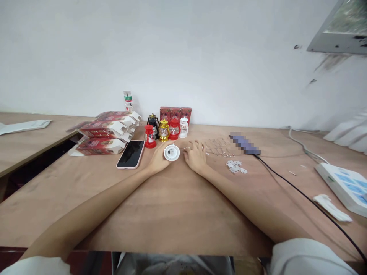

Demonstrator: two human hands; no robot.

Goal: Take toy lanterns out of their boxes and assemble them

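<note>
My left hand (159, 159) grips a small white lantern (175, 157), tipped so that its round base faces me. A small opening with something dark and metallic shows in the middle of that base. To the right, my right hand (196, 157) rests on the table with its fingers spread, apart from the lantern. Thin bent wire pieces (220, 148) lie just beyond its fingertips. Small flat white plastic pieces (235, 167) sit in a loose pile farther right. Behind my hands stand a red lantern (150, 136), a gold lantern (163, 131), a black lantern (153, 120) and a white lantern (184, 127).
Folded red cartons (101, 130) are stacked at the left beside a phone (131, 154). Small red boxes (175, 112) stand against the wall. On the right are a blurred-out device (243, 143) with a black cable, a white machine (344, 185) and a crumpled white cloth (332, 208).
</note>
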